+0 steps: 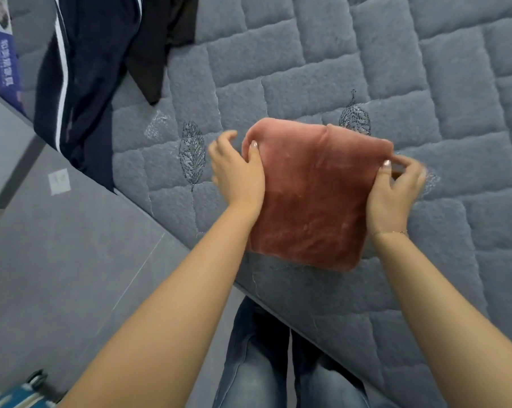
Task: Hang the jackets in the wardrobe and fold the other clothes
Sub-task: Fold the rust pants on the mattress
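A folded pink velvety garment [313, 198] lies as a rough rectangle on the grey quilted bed [396, 69], near its front edge. My left hand [237, 169] grips its upper left corner, thumb on top of the fabric. My right hand [396, 187] pinches its upper right corner between thumb and fingers. A dark navy jacket with white stripes [81, 72] lies at the bed's far left, partly hanging over the edge. A black garment [157, 45] lies beside it.
The bed's edge runs diagonally from upper left to lower right. Grey tiled floor [72, 260] lies to the left, with a blue object [16, 396] at the bottom left corner. My legs in jeans [266, 363] stand against the bed.
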Demonstrator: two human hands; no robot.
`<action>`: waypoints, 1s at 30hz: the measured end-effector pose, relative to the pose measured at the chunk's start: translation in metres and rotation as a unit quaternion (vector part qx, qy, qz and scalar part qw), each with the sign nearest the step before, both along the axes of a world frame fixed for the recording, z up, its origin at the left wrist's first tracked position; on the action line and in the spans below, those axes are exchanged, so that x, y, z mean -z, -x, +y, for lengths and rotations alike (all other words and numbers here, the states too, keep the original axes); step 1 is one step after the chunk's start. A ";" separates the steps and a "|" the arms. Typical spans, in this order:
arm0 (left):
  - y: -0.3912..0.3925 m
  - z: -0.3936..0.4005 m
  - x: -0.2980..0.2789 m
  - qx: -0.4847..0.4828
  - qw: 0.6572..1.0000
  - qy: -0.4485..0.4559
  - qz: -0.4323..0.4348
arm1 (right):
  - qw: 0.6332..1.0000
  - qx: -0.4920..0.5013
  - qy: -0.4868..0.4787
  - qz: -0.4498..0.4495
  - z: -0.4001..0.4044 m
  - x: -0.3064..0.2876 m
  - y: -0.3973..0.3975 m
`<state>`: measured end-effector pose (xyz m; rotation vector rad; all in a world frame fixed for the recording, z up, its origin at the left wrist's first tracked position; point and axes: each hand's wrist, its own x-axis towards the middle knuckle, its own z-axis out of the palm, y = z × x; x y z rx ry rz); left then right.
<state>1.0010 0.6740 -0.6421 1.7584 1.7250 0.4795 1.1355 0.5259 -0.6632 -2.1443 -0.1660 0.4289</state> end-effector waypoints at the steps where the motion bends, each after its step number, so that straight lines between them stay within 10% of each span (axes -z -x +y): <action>1: 0.000 0.000 -0.005 0.072 0.993 -0.087 0.029 | 0.998 -0.028 -0.015 -0.050 -0.001 -0.008 -0.001; 4: -0.008 0.019 -0.017 0.324 0.925 -0.178 0.084 | 0.970 -0.188 -0.027 -0.152 0.006 -0.016 -0.020; 9: -0.015 0.066 -0.009 0.494 0.856 0.030 0.150 | 0.938 -0.339 0.041 0.051 0.026 -0.002 -0.057; 17: -0.039 0.067 -0.005 0.444 0.866 0.092 0.212 | 0.942 -0.299 0.148 -0.042 0.035 0.000 -0.065; 23: -0.035 -0.007 -0.023 0.415 0.857 -0.235 0.196 | 0.911 -0.281 0.131 -0.271 0.027 -0.032 -0.003; 30: 0.000 -0.005 0.044 0.462 0.838 -0.139 0.255 | 0.886 -0.336 0.226 -0.225 0.016 0.033 0.023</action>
